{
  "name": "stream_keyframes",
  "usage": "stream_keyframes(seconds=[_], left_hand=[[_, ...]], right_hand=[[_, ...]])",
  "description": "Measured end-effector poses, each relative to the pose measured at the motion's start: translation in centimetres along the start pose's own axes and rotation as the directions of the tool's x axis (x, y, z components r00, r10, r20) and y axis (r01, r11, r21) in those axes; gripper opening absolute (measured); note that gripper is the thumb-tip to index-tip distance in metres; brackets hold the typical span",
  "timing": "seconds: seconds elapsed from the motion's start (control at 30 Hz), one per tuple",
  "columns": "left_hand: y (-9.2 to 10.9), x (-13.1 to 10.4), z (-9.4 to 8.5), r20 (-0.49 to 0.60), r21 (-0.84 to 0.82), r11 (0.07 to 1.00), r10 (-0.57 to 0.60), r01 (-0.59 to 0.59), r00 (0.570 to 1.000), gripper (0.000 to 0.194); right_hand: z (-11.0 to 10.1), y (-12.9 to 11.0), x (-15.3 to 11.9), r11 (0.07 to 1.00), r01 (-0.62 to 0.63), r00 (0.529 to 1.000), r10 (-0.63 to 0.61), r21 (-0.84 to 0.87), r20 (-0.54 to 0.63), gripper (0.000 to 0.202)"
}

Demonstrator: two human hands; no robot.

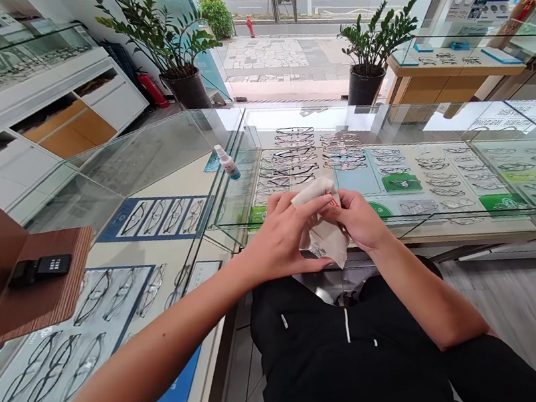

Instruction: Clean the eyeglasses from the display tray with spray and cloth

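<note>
Both my hands meet in front of my body, over the near edge of the glass display counter (pixel 424 231). Between them is a bunched cream-coloured cloth (pixel 330 237) with red print. My left hand (pixel 286 235) curls around the cloth's left side, fingers over its top and thumb below. My right hand (pixel 358 217) pinches the cloth from the right. Whether anything is wrapped inside the folds is hidden. Beyond my left hand, a small white spray bottle (pixel 227 163) with bluish liquid stands on the glass top.
Rows of eyeglasses (pixel 291 154) lie inside the case ahead. To the left, another glass case holds framed trays of glasses (pixel 162 217). A brown wooden stand (pixel 32 276) carries two small black items. Potted plants (pixel 188 88) stand beyond the counter, near the shop front.
</note>
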State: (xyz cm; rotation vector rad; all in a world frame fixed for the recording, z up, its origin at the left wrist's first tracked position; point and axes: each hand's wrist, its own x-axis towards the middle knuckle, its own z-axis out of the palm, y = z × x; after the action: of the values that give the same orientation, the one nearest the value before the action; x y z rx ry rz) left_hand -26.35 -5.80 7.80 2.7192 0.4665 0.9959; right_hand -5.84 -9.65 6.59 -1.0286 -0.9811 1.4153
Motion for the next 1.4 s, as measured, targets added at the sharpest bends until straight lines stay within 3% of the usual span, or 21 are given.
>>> stream_keyframes(seconds=[0.23, 0.47, 0.67, 1.07, 1.4], left_hand=[[-0.1, 0.2, -0.8, -0.004, 0.044, 0.997, -0.056, 0.056, 0.998, 0.112], [0.2, 0.0, -0.2, 0.028, 0.031, 0.999, -0.023, 0.022, 0.999, 0.107], [-0.1, 0.0, -0.5, -0.013, 0.077, 0.997, -0.019, 0.020, 1.000, 0.110], [-0.6, 0.5, -0.9, -0.132, 0.092, 0.987, -0.122, 0.135, 0.984, 0.104], [-0.7, 0.3, -0.6, -0.168, 0.105, 0.986, -0.114, 0.133, 0.979, 0.111]], right_hand=[[0.1, -0.2, -0.3, 1.000, 0.026, 0.999, -0.026, 0.002, 0.042, 0.039], [-0.3, -0.3, 0.3, 0.999, 0.030, 0.997, -0.029, 0.019, -0.068, 0.045], [-0.8, -0.5, 0.5, 0.999, 0.038, 0.991, -0.038, -0.004, -0.128, 0.043], [-0.4, 1.1, -0.2, 1.000, -0.022, 0.998, 0.022, 0.009, -0.053, 0.046], [0.5, 0.7, -0.3, 0.999, -0.048, 0.999, 0.048, -0.023, 0.003, 0.046]])
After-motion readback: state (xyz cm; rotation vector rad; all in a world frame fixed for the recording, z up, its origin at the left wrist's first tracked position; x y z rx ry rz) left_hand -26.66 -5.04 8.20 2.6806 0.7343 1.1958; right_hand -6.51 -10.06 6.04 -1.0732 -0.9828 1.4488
